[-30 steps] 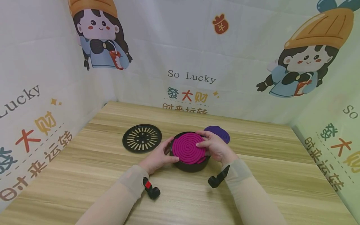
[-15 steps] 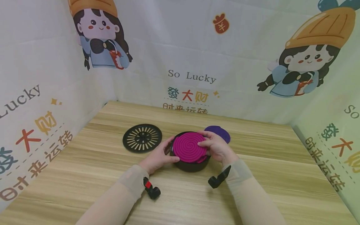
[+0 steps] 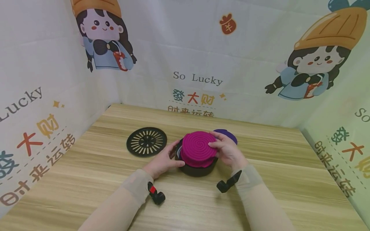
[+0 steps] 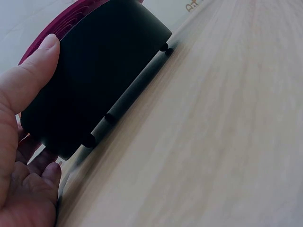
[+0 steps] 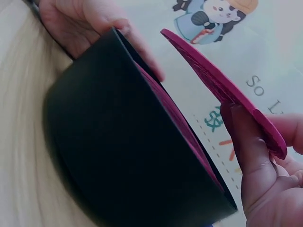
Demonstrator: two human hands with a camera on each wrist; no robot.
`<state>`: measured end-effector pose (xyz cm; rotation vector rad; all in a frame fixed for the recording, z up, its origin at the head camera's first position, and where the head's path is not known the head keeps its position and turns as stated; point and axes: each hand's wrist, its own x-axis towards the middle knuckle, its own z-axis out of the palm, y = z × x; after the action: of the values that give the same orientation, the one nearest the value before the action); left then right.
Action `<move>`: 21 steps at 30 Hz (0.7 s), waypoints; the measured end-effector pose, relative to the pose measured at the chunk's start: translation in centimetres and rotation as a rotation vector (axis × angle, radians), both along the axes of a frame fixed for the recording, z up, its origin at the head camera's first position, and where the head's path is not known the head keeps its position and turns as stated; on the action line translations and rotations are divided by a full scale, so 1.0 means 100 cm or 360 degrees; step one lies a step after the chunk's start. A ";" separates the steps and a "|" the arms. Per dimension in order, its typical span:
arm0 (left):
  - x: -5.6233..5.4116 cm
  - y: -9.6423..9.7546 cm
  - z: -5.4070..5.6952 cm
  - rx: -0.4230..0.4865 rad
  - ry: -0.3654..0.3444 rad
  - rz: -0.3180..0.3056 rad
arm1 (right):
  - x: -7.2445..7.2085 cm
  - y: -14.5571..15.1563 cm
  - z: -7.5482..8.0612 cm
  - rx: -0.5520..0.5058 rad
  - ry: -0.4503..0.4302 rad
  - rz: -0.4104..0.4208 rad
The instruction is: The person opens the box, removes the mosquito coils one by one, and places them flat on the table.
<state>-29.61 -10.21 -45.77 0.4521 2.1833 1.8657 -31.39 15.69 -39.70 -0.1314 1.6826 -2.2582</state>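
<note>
A magenta mosquito coil [image 3: 199, 146] is raised over a round black box [image 3: 197, 172], its right edge pinched by my right hand [image 3: 230, 153]. In the right wrist view, a gap shows between the lifted coil [image 5: 208, 75] and the box rim, and more magenta coil [image 5: 176, 111] lies inside the box. My left hand [image 3: 162, 162] holds the box from its left side, thumb at the front rim and fingers behind. Small feet hold the box bottom just off the table in the left wrist view.
A black slotted lid [image 3: 146, 141] lies flat on the wooden table [image 3: 115, 179], left of the box. Behind my right hand lies a purple coil [image 3: 232, 138], partly covered. Printed cloth walls [image 3: 179, 48] enclose the table at the back and both sides.
The magenta coil has risen out of the box and shifted slightly right and back with my right hand. My left hand has stayed at the box.
</note>
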 end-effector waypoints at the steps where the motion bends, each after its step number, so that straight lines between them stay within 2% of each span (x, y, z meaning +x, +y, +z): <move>1: 0.000 0.000 0.000 -0.0002 0.0002 -0.0001 | -0.001 0.003 0.000 -0.0019 0.0000 -0.0013; 13: 0.001 -0.001 0.002 -0.0033 -0.0005 0.0001 | -0.007 0.044 0.003 -0.0123 -0.0005 -0.0180; 21: 0.002 -0.001 0.001 -0.0016 -0.0006 -0.0002 | -0.008 0.072 0.001 -0.0243 -0.0101 -0.0332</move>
<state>-29.46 -10.28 -45.66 0.4470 2.1886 1.8524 -32.18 22.85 -39.60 0.0845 1.5545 -2.5147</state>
